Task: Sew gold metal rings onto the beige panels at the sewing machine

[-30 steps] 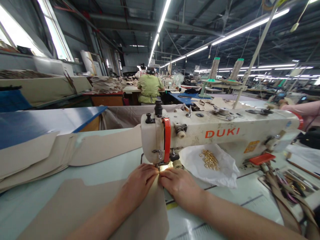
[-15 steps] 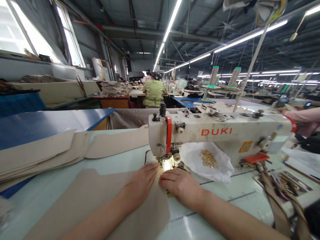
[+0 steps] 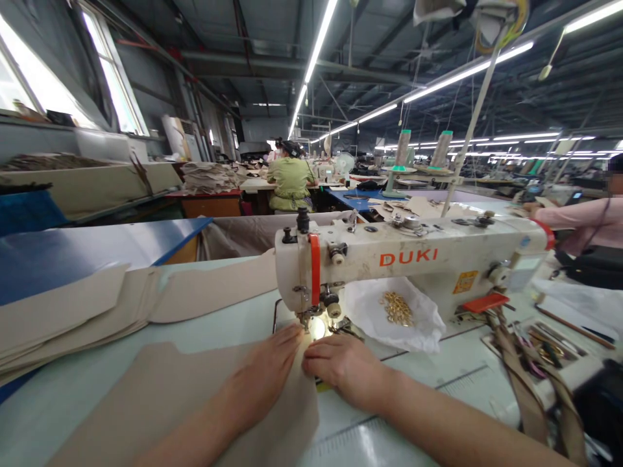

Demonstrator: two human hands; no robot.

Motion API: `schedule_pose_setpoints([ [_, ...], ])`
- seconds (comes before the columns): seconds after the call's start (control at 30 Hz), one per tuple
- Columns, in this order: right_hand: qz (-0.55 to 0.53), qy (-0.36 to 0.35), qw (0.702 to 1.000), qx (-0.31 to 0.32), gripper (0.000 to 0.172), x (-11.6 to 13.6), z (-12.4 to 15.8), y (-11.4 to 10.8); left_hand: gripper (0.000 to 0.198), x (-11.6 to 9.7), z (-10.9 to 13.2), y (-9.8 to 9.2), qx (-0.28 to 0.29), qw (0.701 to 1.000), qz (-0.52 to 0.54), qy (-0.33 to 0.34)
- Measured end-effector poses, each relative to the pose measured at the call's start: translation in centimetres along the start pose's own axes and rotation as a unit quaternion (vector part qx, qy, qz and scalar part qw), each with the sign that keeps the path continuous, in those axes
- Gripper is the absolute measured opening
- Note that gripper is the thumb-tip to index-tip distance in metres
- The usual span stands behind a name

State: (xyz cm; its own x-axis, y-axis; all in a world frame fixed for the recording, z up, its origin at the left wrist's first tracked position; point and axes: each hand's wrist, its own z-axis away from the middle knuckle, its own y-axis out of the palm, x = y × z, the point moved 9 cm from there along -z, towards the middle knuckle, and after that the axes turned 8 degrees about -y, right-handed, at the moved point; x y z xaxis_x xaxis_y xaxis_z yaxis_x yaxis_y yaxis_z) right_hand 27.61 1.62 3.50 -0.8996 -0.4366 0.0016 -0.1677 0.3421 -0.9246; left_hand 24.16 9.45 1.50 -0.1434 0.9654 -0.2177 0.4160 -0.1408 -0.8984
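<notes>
A large beige piece [image 3: 195, 383] lies on the pale green table, its upper right edge under the needle area of the white sewing machine [image 3: 360, 256]. Flat on this piece, just left of the lit presser foot, rests my left hand [image 3: 260, 370], fingers stretched out. My right hand [image 3: 348, 366] is at the piece's right edge, close to the left fingertips, with its fingers bent and pressed together on that edge. The thumb of my right hand is hidden. A small lamp shines between the fingertips and the machine.
Stacked beige pieces [image 3: 97, 311] lie at the left. Behind the needle, a white cloth [image 3: 360, 305] holds small gold metal parts [image 3: 398, 308]. A tray [image 3: 577, 357] with tools and hanging straps [image 3: 528, 389] stand right. Two people sit farther off.
The view has turned slightly to the right, so the machine and table appear farther left and more of the person in pink shows. Both hands keep nearly the same place by the needle.
</notes>
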Motion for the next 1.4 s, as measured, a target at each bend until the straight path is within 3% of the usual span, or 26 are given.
schedule_pose_setpoints([
  [0.63,-0.008,0.014,1.000,0.013,0.010,-0.6,-0.3,0.4,0.034,0.4,-0.5,-0.2,-0.026,1.000,0.000,-0.015],
  [1.13,-0.027,0.021,0.999,-0.013,0.015,-0.8,-0.2,-0.1,0.032,-0.7,-1.2,-0.4,0.002,0.999,-0.043,-0.007],
  [1.4,-0.020,-0.062,0.998,-0.011,0.020,3.1,-1.0,0.6,0.035,-0.7,3.1,-2.4,0.030,0.996,-0.012,-0.080],
])
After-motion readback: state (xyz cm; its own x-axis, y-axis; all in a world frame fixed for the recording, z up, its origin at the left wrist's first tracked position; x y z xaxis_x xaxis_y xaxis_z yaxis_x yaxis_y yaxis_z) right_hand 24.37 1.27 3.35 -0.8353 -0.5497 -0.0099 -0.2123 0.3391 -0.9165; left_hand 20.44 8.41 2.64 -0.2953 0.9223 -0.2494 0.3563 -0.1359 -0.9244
